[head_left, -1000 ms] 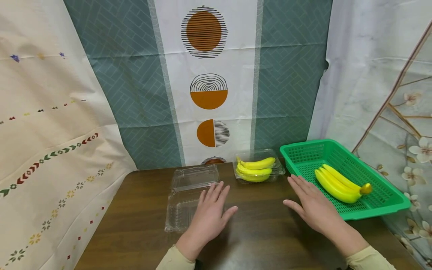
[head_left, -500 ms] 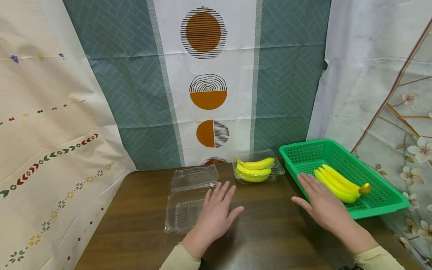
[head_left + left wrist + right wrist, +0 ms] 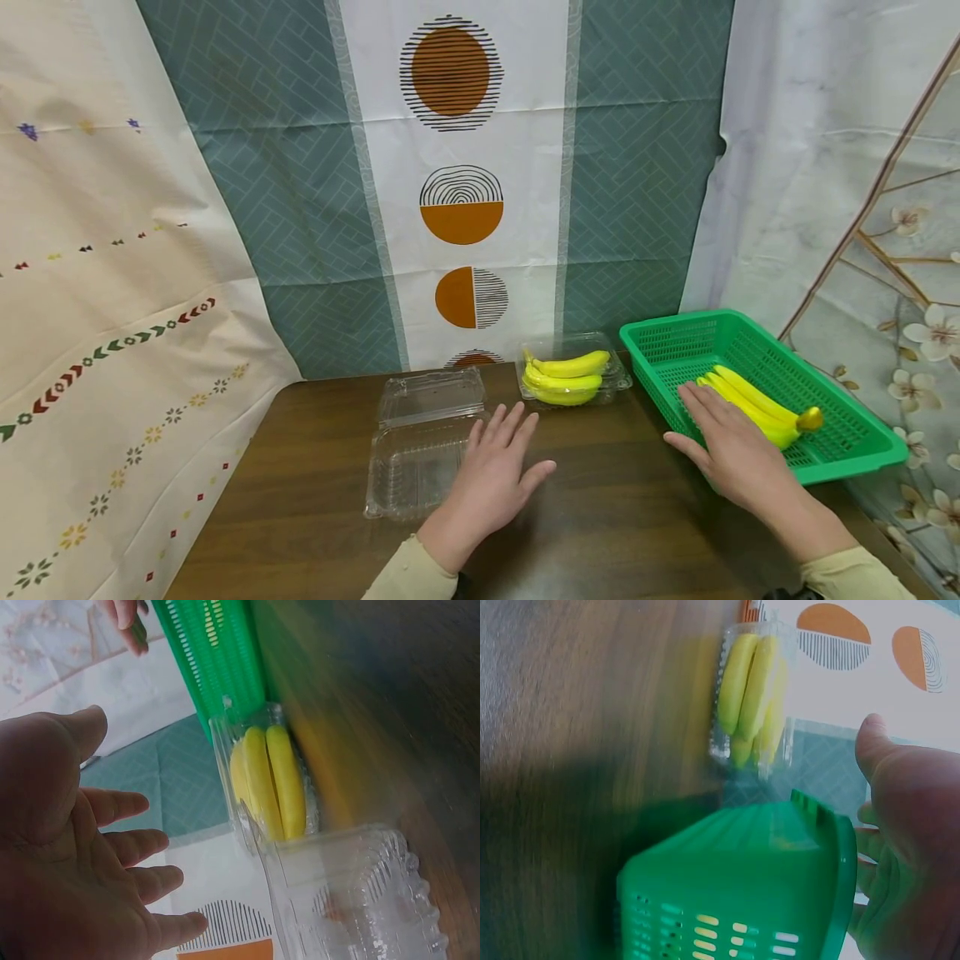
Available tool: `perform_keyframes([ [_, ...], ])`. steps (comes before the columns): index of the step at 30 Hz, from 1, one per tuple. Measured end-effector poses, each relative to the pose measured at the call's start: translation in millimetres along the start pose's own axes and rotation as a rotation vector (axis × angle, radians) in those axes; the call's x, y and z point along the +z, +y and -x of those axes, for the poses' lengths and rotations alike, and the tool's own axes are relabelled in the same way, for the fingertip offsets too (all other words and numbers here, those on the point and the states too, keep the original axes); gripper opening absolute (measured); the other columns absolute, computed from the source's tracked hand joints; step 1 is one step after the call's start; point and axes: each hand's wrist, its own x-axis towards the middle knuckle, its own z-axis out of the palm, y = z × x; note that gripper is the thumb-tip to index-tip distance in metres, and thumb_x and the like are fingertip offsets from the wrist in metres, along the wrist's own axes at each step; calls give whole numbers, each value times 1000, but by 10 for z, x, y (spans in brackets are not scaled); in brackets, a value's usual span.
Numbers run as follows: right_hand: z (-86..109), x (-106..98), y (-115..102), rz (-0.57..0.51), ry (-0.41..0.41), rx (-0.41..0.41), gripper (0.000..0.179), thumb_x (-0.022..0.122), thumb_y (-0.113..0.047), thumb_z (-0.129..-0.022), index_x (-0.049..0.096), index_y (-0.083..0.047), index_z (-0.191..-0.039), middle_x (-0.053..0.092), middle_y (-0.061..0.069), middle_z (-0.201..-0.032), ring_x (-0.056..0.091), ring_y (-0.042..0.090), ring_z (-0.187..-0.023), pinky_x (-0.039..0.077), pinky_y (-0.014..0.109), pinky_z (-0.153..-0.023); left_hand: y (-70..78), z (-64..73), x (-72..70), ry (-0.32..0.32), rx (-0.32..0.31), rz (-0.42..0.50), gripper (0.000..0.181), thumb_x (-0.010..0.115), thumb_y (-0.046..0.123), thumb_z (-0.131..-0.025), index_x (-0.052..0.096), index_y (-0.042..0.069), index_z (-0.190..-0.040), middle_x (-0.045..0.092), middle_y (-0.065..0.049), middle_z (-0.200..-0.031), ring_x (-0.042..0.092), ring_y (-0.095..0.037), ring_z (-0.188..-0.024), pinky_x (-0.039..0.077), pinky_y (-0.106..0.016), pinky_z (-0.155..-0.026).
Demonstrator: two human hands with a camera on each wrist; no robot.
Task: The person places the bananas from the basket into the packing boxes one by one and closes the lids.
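Note:
My left hand (image 3: 495, 477), fingers spread and holding nothing, hovers just right of an open clear plastic clamshell box (image 3: 416, 462). In the left wrist view its palm and loosely extended fingers show beside that box. My right hand (image 3: 738, 450) hangs over the near left rim of a green plastic basket (image 3: 843, 392), fingers straight. Inside the basket lies a bunch of yellow bananas (image 3: 757, 404), partly covered by the right hand in the head view. Another bunch of bananas (image 3: 566, 387) sits in a second clear clamshell box (image 3: 618, 379) at the back.
A dark brown wooden table (image 3: 315, 500) bears everything. Patterned cloths hang behind it and at both sides: a green and white one (image 3: 637, 167) at the back, a cream one (image 3: 135, 250) at the left, a flowered one (image 3: 900, 250) at the right.
Both hands have drifted to the right, the right one from beside the basket to over its near rim. The boxes, basket and bananas have stayed in place.

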Motion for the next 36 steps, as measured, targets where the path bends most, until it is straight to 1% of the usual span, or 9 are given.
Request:
perform_keyframes([
  [7,-4,-9,111,13,-5,18,85,75,-42,-106,39,7,-166,42,33,-167,39,55,-152,36,71,-119,67,-29,30,11,33,-11,74,57,58,-112,43,15,-171,32,-10,-179,25,-38,-166,21,-69,-129],
  [13,-23,-37,197,17,-35,47,86,73,-45,-107,39,8,-166,40,35,-167,40,58,-150,38,73,-116,117,-48,79,12,50,-29,74,54,60,-113,44,16,-171,33,-10,-179,26,-37,-166,23,-70,-128],
  [16,-27,-51,241,24,-34,48,86,73,-45,-107,40,8,-166,41,35,-166,41,59,-149,38,73,-115,136,-57,97,12,59,-26,75,52,62,-113,43,16,-172,32,-9,-180,26,-36,-166,23,-70,-129],
  [21,-12,-70,325,28,-23,46,84,73,-42,-108,41,10,-164,41,36,-165,41,61,-147,36,73,-116,168,-70,118,20,71,-21,75,52,62,-113,44,16,-171,32,-9,-180,26,-37,-166,22,-70,-129],
  [23,-5,-77,357,25,-36,60,84,71,-44,-109,39,10,-165,40,37,-166,40,62,-147,34,74,-117,181,-77,127,25,75,-31,74,52,62,-113,44,17,-171,33,-9,-179,27,-37,-166,23,-69,-129],
  [27,-6,-98,411,31,-60,92,87,67,-48,-110,37,11,-166,38,37,-166,39,63,-148,34,76,-116,209,-90,138,23,78,-42,74,50,63,-113,44,17,-171,33,-9,-179,27,-36,-166,24,-69,-129],
  [30,-11,-110,446,38,-64,100,87,66,-49,-111,37,12,-165,38,39,-165,39,63,-147,36,76,-115,227,-99,137,19,81,-35,75,50,63,-113,44,17,-171,33,-9,-179,27,-36,-166,24,-69,-129],
  [36,-2,-106,548,47,-85,123,87,63,-49,-113,33,13,-166,37,42,-163,37,66,-146,33,79,-115,255,-119,141,12,89,-36,75,48,64,-113,44,17,-171,33,-9,-179,25,-35,-167,25,-69,-128],
])
